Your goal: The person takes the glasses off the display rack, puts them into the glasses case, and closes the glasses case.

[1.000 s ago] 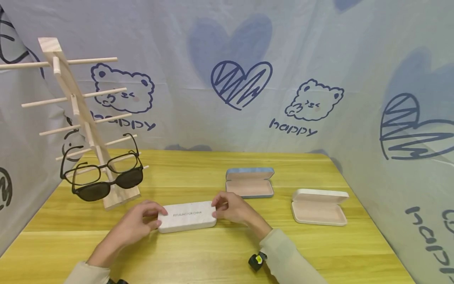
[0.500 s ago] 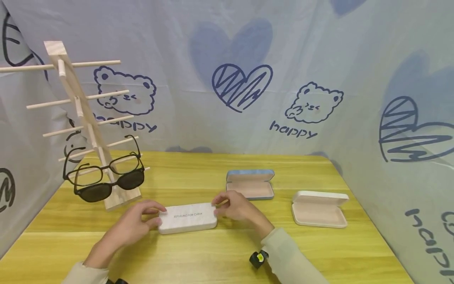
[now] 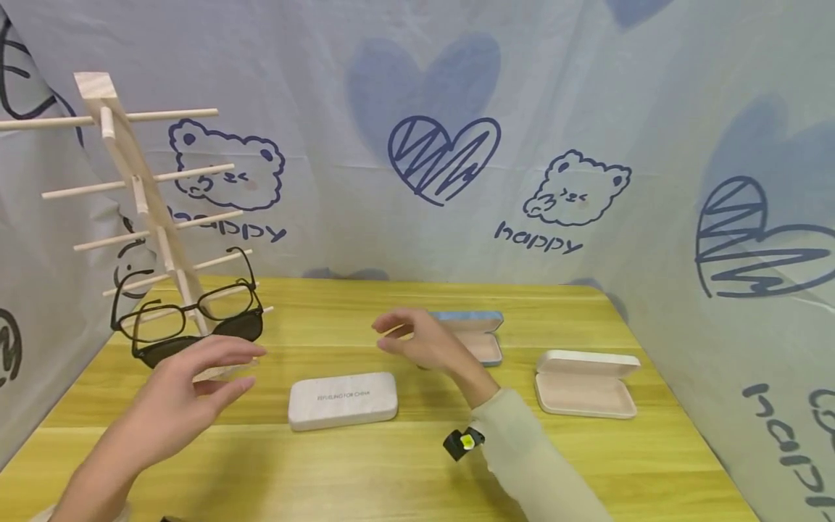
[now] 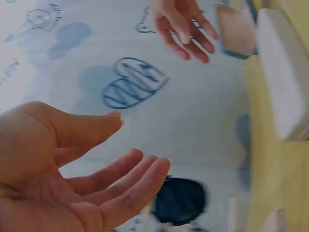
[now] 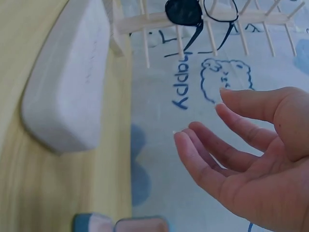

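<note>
The left hand [image 3: 172,399] hangs nearest, fingers relaxed and holding nothing. A closed white case [image 3: 343,401] lies untouched on the table [image 3: 365,478]. A second white case [image 3: 586,399], lid raised, sits to its right. The right hand [image 3: 424,341], likewise loose and free, partly hides a blue case [image 3: 484,349]. At left, a rack [image 3: 124,148] carries glasses [image 3: 190,307] and sunglasses [image 3: 243,326] before a printed cloth [image 3: 326,217]

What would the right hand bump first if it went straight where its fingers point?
Probably the sunglasses on the wooden stand, but depth is unclear, so the right hand might miss them.
</note>
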Action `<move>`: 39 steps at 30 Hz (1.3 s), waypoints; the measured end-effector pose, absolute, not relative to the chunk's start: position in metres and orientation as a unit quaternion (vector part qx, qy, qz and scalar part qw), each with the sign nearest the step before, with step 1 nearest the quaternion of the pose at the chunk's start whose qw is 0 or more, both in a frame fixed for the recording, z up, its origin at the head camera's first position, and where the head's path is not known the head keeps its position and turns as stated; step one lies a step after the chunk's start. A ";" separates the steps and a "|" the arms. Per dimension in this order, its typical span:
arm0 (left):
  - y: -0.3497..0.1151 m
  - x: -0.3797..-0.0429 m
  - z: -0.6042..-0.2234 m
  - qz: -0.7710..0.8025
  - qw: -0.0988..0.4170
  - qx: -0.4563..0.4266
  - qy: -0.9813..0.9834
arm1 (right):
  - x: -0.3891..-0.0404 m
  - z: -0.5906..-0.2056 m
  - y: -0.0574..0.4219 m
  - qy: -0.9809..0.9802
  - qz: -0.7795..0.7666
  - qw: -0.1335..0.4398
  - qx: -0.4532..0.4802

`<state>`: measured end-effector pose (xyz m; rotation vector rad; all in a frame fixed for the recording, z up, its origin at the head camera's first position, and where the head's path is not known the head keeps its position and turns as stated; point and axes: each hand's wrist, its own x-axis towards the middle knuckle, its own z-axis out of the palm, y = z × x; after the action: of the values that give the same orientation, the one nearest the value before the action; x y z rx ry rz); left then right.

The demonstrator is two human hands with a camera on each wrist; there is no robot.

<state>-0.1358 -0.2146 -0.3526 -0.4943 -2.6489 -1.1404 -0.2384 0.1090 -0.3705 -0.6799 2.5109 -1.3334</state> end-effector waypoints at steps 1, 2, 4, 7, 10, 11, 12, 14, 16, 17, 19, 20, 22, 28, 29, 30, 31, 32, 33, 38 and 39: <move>-0.217 -0.133 -0.350 -0.386 0.119 -0.167 -0.900 | -0.239 -0.368 0.105 0.855 -0.451 0.104 -0.235; -0.219 -0.130 -0.347 -0.382 0.130 -0.164 -0.900 | -0.240 -0.366 0.102 0.854 -0.450 0.098 -0.241; -0.224 -0.124 -0.341 -0.384 0.156 -0.163 -0.895 | -0.241 -0.361 0.094 0.852 -0.449 0.088 -0.256; -0.232 -0.119 -0.333 -0.382 0.208 -0.156 -0.887 | -0.243 -0.355 0.081 0.846 -0.454 0.082 -0.268; -0.243 -0.115 -0.327 -0.372 0.256 -0.137 -0.882 | -0.245 -0.349 0.067 0.840 -0.460 0.070 -0.280; -0.246 -0.114 -0.326 -0.363 0.270 -0.126 -0.883 | -0.246 -0.347 0.063 0.839 -0.460 0.066 -0.282; -0.250 -0.114 -0.325 -0.367 0.285 -0.123 -0.877 | -0.247 -0.345 0.058 0.837 -0.461 0.061 -0.287; -0.259 -0.114 -0.325 -0.357 0.308 -0.109 -0.875 | -0.249 -0.343 0.049 0.834 -0.463 0.050 -0.296; -0.268 -0.116 -0.326 -0.353 0.328 -0.094 -0.871 | -0.251 -0.341 0.039 0.832 -0.465 0.043 -0.300; -0.272 -0.118 -0.326 -0.351 0.334 -0.084 -0.871 | -0.251 -0.340 0.034 0.831 -0.467 0.042 -0.300; -0.280 -0.121 -0.328 -0.338 0.338 -0.058 -0.876 | -0.252 -0.339 0.025 0.829 -0.471 0.042 -0.299; -0.284 -0.124 -0.329 -0.332 0.337 -0.046 -0.879 | -0.253 -0.338 0.020 0.829 -0.471 0.042 -0.297; -0.291 -0.129 -0.332 -0.323 0.333 -0.027 -0.885 | -0.255 -0.337 0.011 0.831 -0.472 0.044 -0.290; -0.301 -0.142 -0.337 -0.290 0.274 -0.008 -0.917 | -0.256 -0.331 -0.013 0.834 -0.473 0.041 -0.280; -0.301 -0.143 -0.337 -0.289 0.268 -0.007 -0.919 | -0.256 -0.331 -0.017 0.834 -0.472 0.041 -0.285; -0.302 -0.144 -0.338 -0.289 0.262 -0.004 -0.921 | -0.256 -0.330 -0.021 0.832 -0.471 0.042 -0.289; -0.302 -0.144 -0.338 -0.291 0.256 -0.001 -0.922 | -0.256 -0.330 -0.024 0.831 -0.471 0.044 -0.292; -0.303 -0.145 -0.338 -0.297 0.251 -0.002 -0.921 | -0.255 -0.329 -0.028 0.830 -0.472 0.046 -0.296; -0.303 -0.145 -0.338 -0.302 0.247 -0.004 -0.921 | -0.255 -0.329 -0.030 0.829 -0.473 0.048 -0.296; -0.307 -0.150 -0.342 -0.310 0.234 -0.015 -0.921 | -0.252 -0.327 -0.039 0.827 -0.482 0.048 -0.286; -0.309 -0.150 -0.343 -0.311 0.237 -0.017 -0.920 | -0.252 -0.327 -0.040 0.827 -0.483 0.049 -0.285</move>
<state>-0.1505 -0.3086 -0.3432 -0.0476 -2.5223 -0.8529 -0.2520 -0.0398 -0.3270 -0.8688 2.5195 -1.4716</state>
